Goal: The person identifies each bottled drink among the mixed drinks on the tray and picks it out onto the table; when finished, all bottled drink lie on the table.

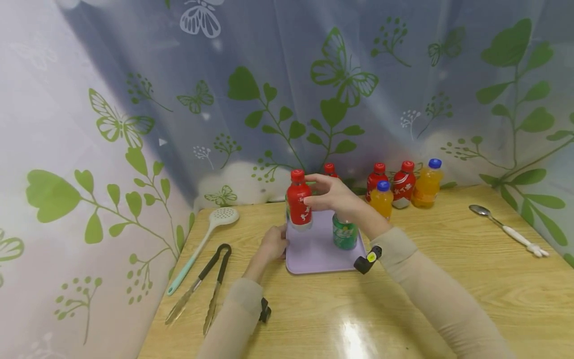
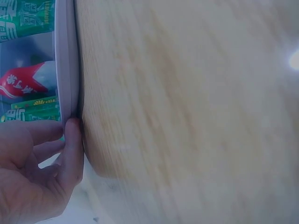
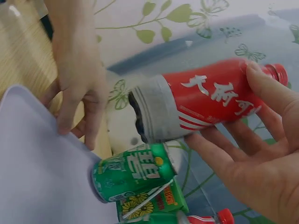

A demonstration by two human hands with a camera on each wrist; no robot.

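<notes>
My right hand [image 1: 334,197] holds a red soda bottle [image 1: 299,202] with fingers and thumb around its upper part. In the right wrist view the base of this soda bottle [image 3: 159,109] hangs above the tray. My left hand [image 1: 273,243] grips the left edge of the lilac tray [image 1: 314,264], thumb and fingers pinching its rim in the left wrist view. A green soda can [image 1: 345,234] stands on the tray under my right forearm. Another green can [image 3: 133,172] stands by the left hand's edge, beside a yellow-green drink carton [image 3: 175,198]. A second red bottle [image 1: 329,169] is mostly hidden behind my right hand.
Right of the tray stand two red bottles [image 1: 402,184] and two orange juice bottles [image 1: 427,184] with blue caps. A skimmer [image 1: 224,215] and tongs [image 1: 219,279] lie at left, a spoon [image 1: 506,229] at far right. A patterned curtain [image 1: 278,99] hangs behind.
</notes>
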